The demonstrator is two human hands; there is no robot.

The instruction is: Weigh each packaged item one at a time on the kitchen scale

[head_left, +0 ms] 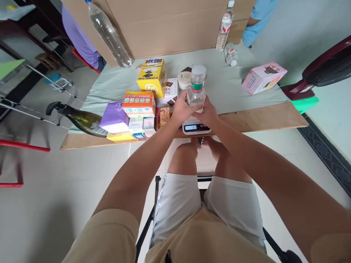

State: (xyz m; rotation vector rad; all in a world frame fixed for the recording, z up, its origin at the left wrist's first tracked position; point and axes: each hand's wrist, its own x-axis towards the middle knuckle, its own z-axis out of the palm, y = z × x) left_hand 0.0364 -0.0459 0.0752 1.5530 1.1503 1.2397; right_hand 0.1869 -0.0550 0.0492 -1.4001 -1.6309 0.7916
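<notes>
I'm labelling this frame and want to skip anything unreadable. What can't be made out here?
All in the head view:
- Scale: its platform is hidden by both hands; the display digits are too small to read surely.
- Small bottle: its lower part is covered by the left hand and right hand.
- Clear bottle at the back: its top is cut off by the upper edge.
- Stacked boxes: the print is too small.

Both arms reach forward, left hand (183, 108) and right hand (207, 113) close together, fingers curled inward
</notes>
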